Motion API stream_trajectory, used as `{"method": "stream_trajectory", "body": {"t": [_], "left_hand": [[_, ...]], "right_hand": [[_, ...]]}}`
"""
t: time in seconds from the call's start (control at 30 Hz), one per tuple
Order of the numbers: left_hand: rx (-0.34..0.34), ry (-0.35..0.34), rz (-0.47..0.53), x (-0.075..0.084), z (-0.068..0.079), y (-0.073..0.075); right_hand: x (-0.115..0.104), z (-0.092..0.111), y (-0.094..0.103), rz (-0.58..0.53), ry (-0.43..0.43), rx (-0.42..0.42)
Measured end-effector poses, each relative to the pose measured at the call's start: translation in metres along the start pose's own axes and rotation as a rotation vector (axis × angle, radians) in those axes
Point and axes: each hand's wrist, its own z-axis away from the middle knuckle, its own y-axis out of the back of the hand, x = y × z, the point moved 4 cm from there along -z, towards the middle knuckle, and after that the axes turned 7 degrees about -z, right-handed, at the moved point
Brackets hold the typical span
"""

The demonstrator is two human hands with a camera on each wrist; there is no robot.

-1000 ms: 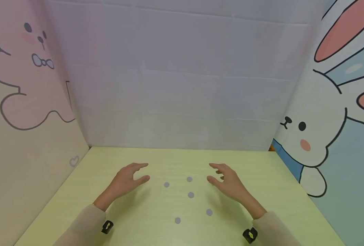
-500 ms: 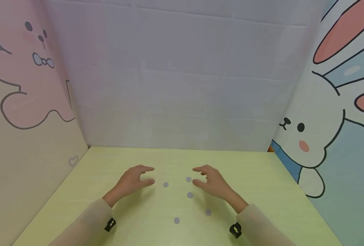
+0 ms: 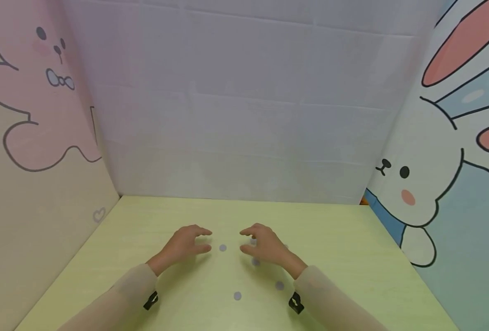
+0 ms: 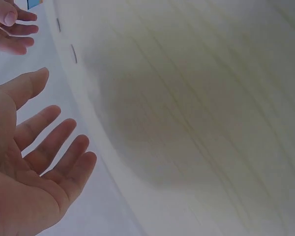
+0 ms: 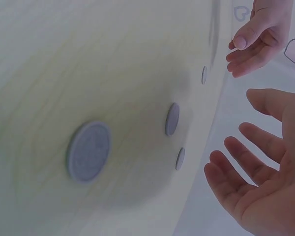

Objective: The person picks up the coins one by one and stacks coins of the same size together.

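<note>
Both hands hover over a pale yellow table, palms facing each other, fingers loosely bent with nothing in them. My left hand (image 3: 181, 245) is left of a small grey disc (image 3: 223, 248); its palm and spread fingers (image 4: 51, 147) show in the left wrist view. My right hand (image 3: 265, 244) hangs over two more discs, partly covering the far one and overlapping the edge of the near one (image 3: 255, 262). Closer to the front lie two others, one right (image 3: 279, 286) and one left (image 3: 238, 296). In the right wrist view a coin-like disc (image 5: 89, 151) with a raised rim lies flat.
A plain whitish sheet (image 3: 244, 115) stands behind the table (image 3: 344, 257). Side panels carry a pink cartoon bear (image 3: 50, 110) at left and a white rabbit (image 3: 426, 184) at right. Black clips (image 3: 296, 303) hang at both sleeves.
Both hands have moved inward toward each other, the right hand farther, so the gap between them has narrowed. The right hand now overlaps discs that were in full view. The discs stay put.
</note>
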Motion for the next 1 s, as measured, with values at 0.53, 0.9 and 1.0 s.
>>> {"method": "stream_trajectory", "body": {"t": [0.53,0.9,1.0], "left_hand": [[0.016,0.009,-0.005,0.003,-0.011,-0.007],[-0.004,0.047,-0.02,0.01,-0.019,-0.016],[-0.007,0.057,-0.035,0.011,-0.02,-0.02]], "right_hand": [[-0.004,-0.028,-0.025,0.08,0.005,-0.035],[0.0,-0.037,-0.039,0.13,-0.083,-0.044],[-0.001,-0.036,-0.041,0.138,-0.083,-0.04]]}}
